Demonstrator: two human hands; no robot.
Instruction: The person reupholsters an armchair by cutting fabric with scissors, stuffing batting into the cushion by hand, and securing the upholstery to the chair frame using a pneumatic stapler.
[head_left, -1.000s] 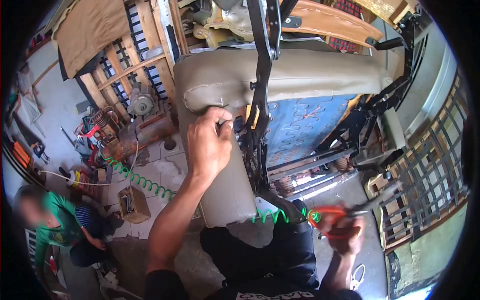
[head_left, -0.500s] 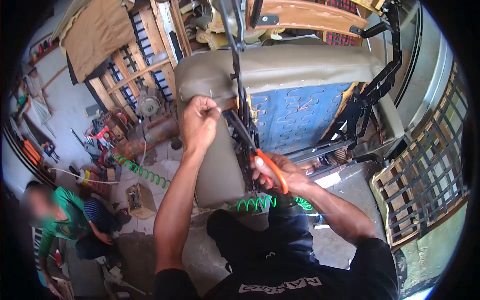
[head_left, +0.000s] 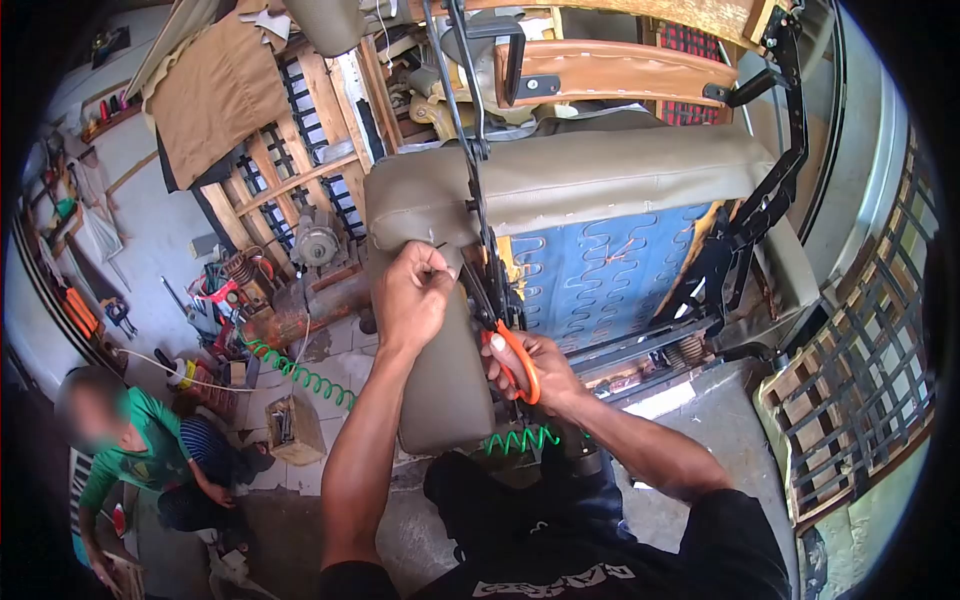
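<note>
A beige padded seat (head_left: pixel 620 165) stands upside down or on its side, its blue underside (head_left: pixel 590 265) with wavy springs showing. At the corner of the seat cover, my left hand (head_left: pixel 415 295) pinches something small and dark, too small to name. My right hand (head_left: pixel 535 370) grips the orange handles of scissors (head_left: pixel 519 365), whose dark blades point up and left toward my left fingers. Black metal frame bars (head_left: pixel 480 200) rise beside the blades. A beige armrest-like pad (head_left: pixel 445 375) lies under my left wrist.
A person in green (head_left: pixel 150 440) sits at the lower left near a wooden box of tools (head_left: pixel 295 428). A green coiled hose (head_left: pixel 300 372) crosses the floor. A webbed wooden frame (head_left: pixel 850 370) leans at the right. An orange-brown curved panel (head_left: pixel 620 72) is at the top.
My right hand has come in from the lower right with the scissors, bringing their blades close to my left hand. My left hand stays pinched at the cover's corner. The view has shifted slightly.
</note>
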